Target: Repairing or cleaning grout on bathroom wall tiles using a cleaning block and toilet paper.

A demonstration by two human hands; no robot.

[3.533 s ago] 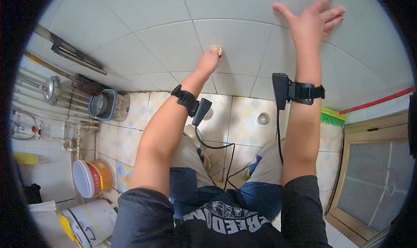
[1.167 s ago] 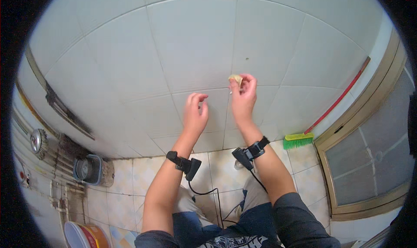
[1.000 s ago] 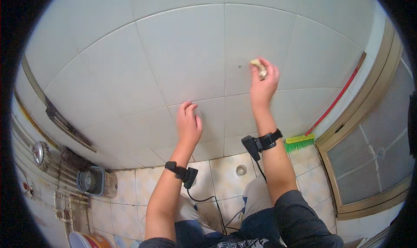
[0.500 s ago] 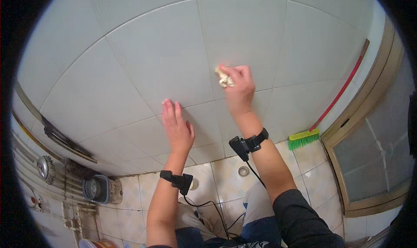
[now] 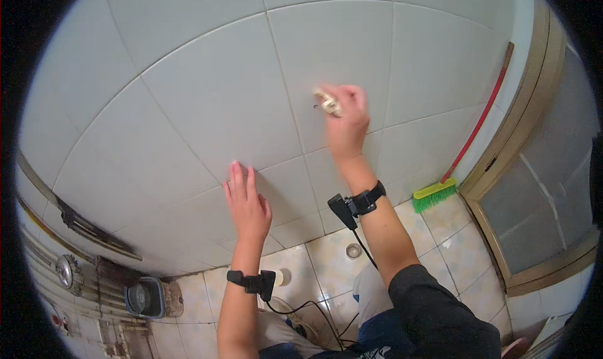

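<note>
My right hand (image 5: 348, 121) is closed round a crumpled cream-coloured wad (image 5: 331, 104), cloth or paper, I cannot tell which. It is at the pale tiled wall (image 5: 213, 89), above a horizontal joint, and the fingers are smeared by motion. Just left of the wad, a small dark mark (image 5: 315, 106) shows on the tile. Lower and to the left, my left hand (image 5: 249, 205) has its fingers stretched and apart, fingertips on the wall near a tile joint. Nothing is in it. Each wrist wears a black strap with a small device and cable.
A red-handled broom (image 5: 434, 194) with green bristles leans in the right corner beside a framed door (image 5: 540, 202). At the left are pipes (image 5: 44, 233) and a grey bucket (image 5: 146, 297). A round drain (image 5: 353, 251) and a small pale cup-like thing (image 5: 284, 276) are on the tiled floor.
The view has shifted a little. My right hand has moved slightly up and right across the tile with the wad, and the dark mark now shows beside it. My left hand keeps its place.
</note>
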